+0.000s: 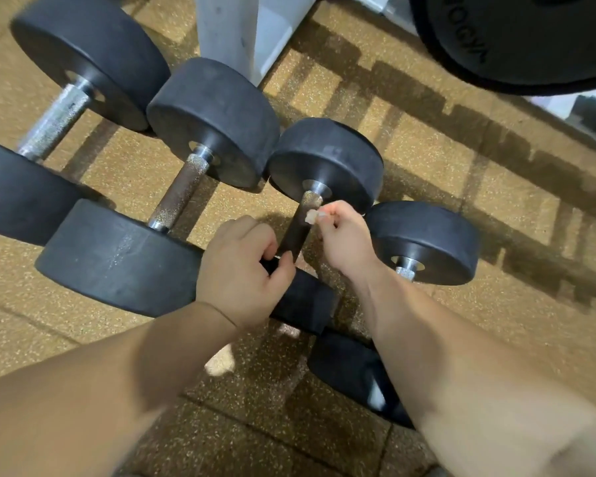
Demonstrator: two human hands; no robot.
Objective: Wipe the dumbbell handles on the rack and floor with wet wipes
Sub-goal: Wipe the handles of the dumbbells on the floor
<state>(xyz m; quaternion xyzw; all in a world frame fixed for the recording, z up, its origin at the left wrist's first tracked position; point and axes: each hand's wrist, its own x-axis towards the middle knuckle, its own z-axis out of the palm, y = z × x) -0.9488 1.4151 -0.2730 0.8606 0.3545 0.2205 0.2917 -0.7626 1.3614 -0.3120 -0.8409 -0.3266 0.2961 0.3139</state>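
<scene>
On the floor, third dumbbell from the left: its handle runs away from you, tilting slightly right. Your left hand curls round the handle's near end, by the near head. Your right hand pinches a small wad of wet wipe against the far end, just below the far head. Judgement: the stroke runs along the axis, back toward you.

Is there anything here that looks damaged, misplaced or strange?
The wipe in the right hand is only a small crumpled wad, covering little of the handle. The big near dumbbell head shows pale scuff marks. Nothing looks spilled.
</scene>
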